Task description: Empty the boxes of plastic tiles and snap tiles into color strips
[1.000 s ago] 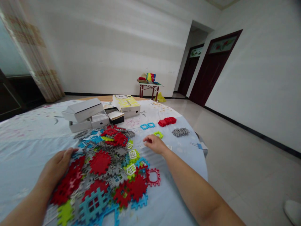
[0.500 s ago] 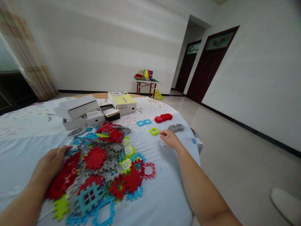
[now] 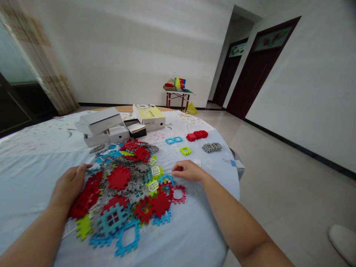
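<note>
A heap of interlocking plastic building pieces lies on the table, mixing red (image 3: 119,177), grey (image 3: 143,167), blue (image 3: 128,237) and lime-green (image 3: 83,227) ones. My left hand (image 3: 69,185) rests against the heap's left side, beside several red pieces (image 3: 87,194). Its fingers reach forward over the edge of the heap, and I see nothing held in them. To the right of the heap hovers my right hand (image 3: 190,170), fingers loosely curled with a gap at the thumb and nothing visible between them. Behind it lies a small white lattice piece (image 3: 197,162).
Farther back sit a lime-green frame (image 3: 185,151), two blue frames (image 3: 174,140), a red row (image 3: 197,135) and a grey row (image 3: 211,147). White boxes (image 3: 100,120), a black box (image 3: 135,128) and a yellow-white box (image 3: 150,116) stand behind the heap on the cloth-covered table (image 3: 200,233).
My right hand has moved back left toward the heap, away from the lime-green frame, uncovering the white lattice piece. My left hand stays at the heap. The camera view has shifted slightly.
</note>
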Motion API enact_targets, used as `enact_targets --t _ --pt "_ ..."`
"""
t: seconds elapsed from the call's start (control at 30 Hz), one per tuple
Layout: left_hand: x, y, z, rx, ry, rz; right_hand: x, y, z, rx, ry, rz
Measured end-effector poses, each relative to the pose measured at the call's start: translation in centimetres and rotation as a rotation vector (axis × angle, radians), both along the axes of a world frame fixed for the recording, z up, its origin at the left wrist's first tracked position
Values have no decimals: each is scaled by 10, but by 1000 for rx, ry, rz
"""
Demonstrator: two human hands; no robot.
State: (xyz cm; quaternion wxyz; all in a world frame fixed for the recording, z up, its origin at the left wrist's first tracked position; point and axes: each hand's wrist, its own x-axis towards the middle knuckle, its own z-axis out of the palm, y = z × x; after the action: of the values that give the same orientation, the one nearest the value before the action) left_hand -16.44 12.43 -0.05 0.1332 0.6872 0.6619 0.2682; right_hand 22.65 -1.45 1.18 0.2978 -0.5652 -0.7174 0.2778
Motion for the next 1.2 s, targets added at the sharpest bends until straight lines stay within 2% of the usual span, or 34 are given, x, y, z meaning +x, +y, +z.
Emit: enact_targets --t 0.1,0.2,0.3,0.47,0.53,0.63,0.77,0.87,0.97,1.1,1.2 --pt "1 -1 1 12 6 -3 -7 1 0 -4 2 10" --pt "0 0 0 -11 17 6 -15 3 0 69 -95 5" --pt "-2 2 -2 -24 19 0 -22 5 -1 127 -183 61" --pt "-3 2 -3 -16 -14 -7 -25 6 -6 108 -170 75" --pt "-3 2 -3 -11 -21 4 -23 8 -9 71 -108 25" --pt "-2 2 -3 3 -25 8 -18 13 -14 67 -34 -129" --pt "-3 3 -4 6 -11 -3 -10 21 -16 136 -25 -332" --pt "-2 3 -3 2 -20 -5 -5 23 -16 148 -54 -403" --pt "-1 1 -1 0 -28 -1 -2 21 -15 185 -94 -372" --pt "1 1 2 -2 -32 -10 -2 20 -19 232 -154 -225" --pt "0 3 1 8 -32 -15 -3 19 -24 218 -214 -169"
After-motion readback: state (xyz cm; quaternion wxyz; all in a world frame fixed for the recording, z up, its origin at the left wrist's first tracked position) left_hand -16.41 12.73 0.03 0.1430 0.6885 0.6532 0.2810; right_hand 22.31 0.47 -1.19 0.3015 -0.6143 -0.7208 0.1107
